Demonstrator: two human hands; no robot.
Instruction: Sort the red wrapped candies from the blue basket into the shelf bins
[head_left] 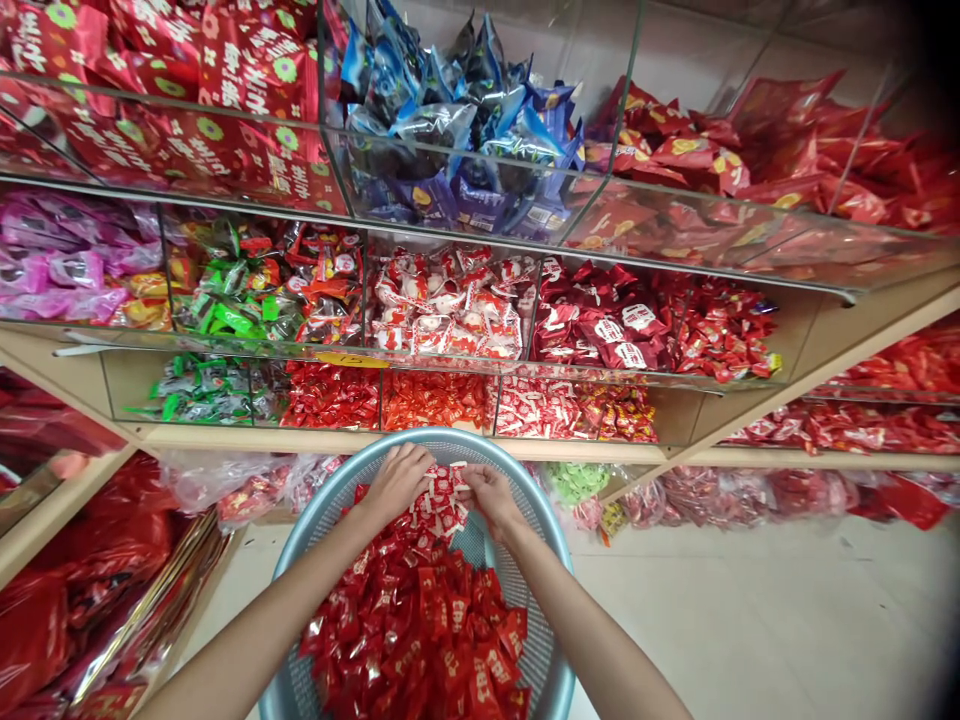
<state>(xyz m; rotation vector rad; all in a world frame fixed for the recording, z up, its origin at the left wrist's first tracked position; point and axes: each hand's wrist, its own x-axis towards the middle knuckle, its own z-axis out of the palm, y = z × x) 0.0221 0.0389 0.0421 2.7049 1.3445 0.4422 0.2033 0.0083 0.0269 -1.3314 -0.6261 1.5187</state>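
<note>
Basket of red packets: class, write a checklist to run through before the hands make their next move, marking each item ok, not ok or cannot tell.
1. Basket opening faces up: ok.
2. Left hand and right hand both inside the rim: ok.
3. White-and-red packets kept apart from the red packets: not ok; the two groups meet below the hands.
4. White-and-red packets within the right hand's reach: ok; its fingertips are at their edge.
5. Right hand's grip firm on a packet: cannot tell; too small to make out.
6. Nothing caught under the left hand: cannot tell; the hand hides what lies beneath.
</note>
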